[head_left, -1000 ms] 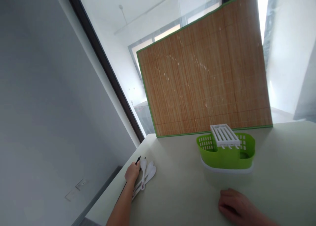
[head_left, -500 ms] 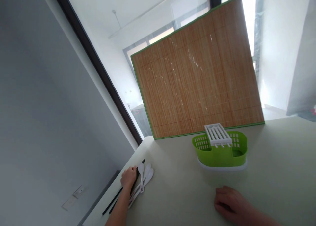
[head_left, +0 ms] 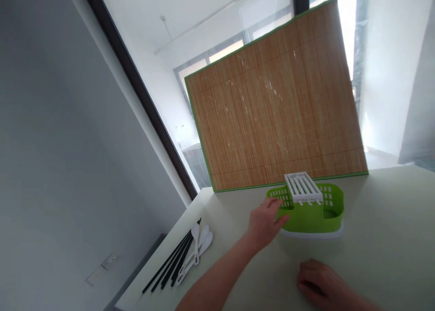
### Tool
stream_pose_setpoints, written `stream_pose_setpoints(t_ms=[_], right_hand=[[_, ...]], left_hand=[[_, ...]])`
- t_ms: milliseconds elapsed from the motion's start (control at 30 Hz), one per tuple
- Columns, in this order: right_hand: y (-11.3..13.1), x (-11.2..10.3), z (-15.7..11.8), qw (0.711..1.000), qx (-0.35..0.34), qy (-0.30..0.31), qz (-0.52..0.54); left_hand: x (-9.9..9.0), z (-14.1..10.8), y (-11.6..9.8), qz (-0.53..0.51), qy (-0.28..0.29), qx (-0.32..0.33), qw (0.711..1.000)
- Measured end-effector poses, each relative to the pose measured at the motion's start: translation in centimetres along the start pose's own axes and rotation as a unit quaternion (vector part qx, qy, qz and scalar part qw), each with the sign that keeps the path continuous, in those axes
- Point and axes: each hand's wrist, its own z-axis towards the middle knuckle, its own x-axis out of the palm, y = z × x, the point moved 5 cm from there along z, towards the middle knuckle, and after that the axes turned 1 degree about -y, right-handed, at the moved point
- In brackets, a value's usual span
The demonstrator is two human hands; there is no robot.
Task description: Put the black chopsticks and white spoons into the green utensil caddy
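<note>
Two bare hands are occupying the area above the pale tabletop (head_left: pixel 380 238). The left hand (head_left: pixel 263 225) is reaching to the left end of the green utensil caddy (head_left: pixel 307 220). Its thumb is standing apart from the fingers, which are lying close together, and the thumb and fingertips are overlapping the caddy's end wall in the view; whether they are pressing on the plastic, one cannot tell. The right hand (head_left: pixel 319 281) is resting in front of the caddy, well apart from it, with its fingers curling loosely toward the palm; the inside of the palm is lying in shadow.

The caddy is standing upright on its white base tray (head_left: pixel 312 235). A white slatted rack (head_left: pixel 302 188) is spanning the middle of the caddy, and small hooks are projecting from the rack's front edge. Perforated sections are showing on both sides of the rack.

Three white spoons (head_left: pixel 195 232) are lying at the left of the tabletop, partly crossing one another. Several black chopsticks (head_left: pixel 176 256) are lying just beside them, converging at their far ends and fanning out at their near ends. Behind the caddy, a green-edged bamboo mat (head_left: pixel 275 112) is standing upright before the glass.
</note>
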Motion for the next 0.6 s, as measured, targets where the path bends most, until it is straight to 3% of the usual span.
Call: stream_pose_setpoints(t_ms=[67,133,300,433,600], right_hand=[[-0.1,0.1,0.0,1.0,-0.004,0.003,-0.002],[-0.1,0.2,0.0,1.0,-0.008,0.009,-0.009],[0.0,0.2,0.1,0.999,-0.015,0.021,-0.018],[-0.1,0.2,0.0,0.999,-0.012,0.029,-0.009],[-0.5,0.4,-0.1,1.0,-0.006,0.027,-0.002]], left_hand=[[1.7,0.9,-2.2,0.041,0.034,0.019,0.998],[3.2,1.4,-3.0,0.082,0.065,0.022,0.994],[3.8,2.7,-1.8,0.102,0.098,0.0,0.99],[1.5,3.6,1.8,0.113,0.12,-0.031,0.986],[-3.0,3.6,10.9,0.167,0.128,-0.112,0.971]])
